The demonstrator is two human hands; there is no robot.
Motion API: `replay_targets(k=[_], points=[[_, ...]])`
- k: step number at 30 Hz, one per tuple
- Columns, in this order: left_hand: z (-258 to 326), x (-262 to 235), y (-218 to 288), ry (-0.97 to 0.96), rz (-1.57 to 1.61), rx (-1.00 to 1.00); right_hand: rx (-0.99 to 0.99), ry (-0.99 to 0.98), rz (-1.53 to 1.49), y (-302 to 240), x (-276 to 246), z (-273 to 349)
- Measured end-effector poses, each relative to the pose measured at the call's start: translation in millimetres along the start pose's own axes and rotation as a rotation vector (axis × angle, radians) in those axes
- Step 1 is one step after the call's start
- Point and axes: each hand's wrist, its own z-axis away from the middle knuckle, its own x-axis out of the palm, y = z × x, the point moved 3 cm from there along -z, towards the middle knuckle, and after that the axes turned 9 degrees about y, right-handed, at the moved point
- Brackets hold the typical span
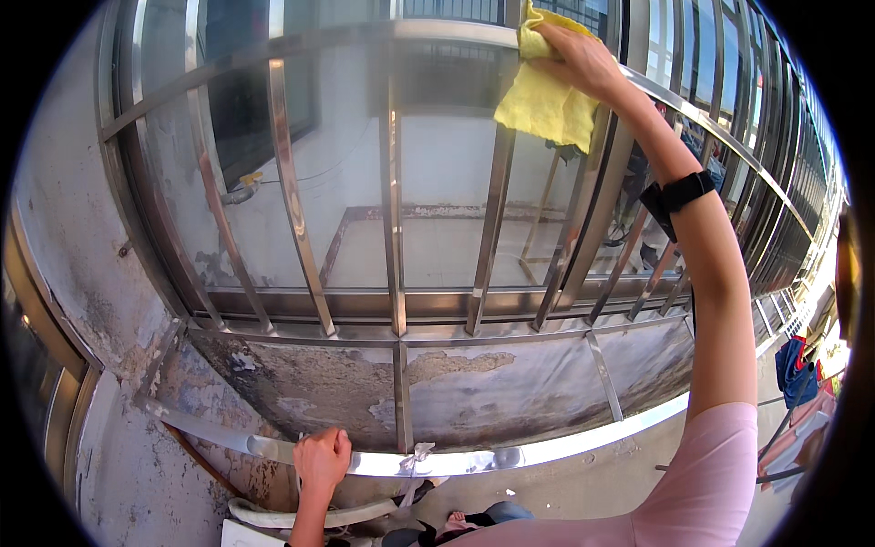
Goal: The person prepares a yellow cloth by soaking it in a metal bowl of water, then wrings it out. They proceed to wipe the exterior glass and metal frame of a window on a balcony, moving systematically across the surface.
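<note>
Yellow cloth [545, 102] at metal bars [394, 201]
Upper right: right hand [583, 60] holds it. Lower left: left hand [323, 457] curled at shiny rail [556, 450], can't tell if holding.

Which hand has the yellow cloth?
The right hand, raised at the upper bar with the yellow cloth; the left hand is down at the lower rail.

Bare right hand [583, 66] gripping, fingers partly hidden. Pink-sleeved right arm [722, 273] raised, elbow slightly bent, below that grip. Bare left hand [322, 459] fisted, well below-left of it.
</note>
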Motion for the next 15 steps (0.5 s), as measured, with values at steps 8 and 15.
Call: replay_targets(k=[8, 15], points=[[6, -2, -8, -0.002, 0.005, -0.027, 0.079, -0.033, 0.158, 2, -15, 30], [0, -1, 4, 0.039, 0.068, 0.001, 0.162, 0.205, 0.156, 47, -43, 145]])
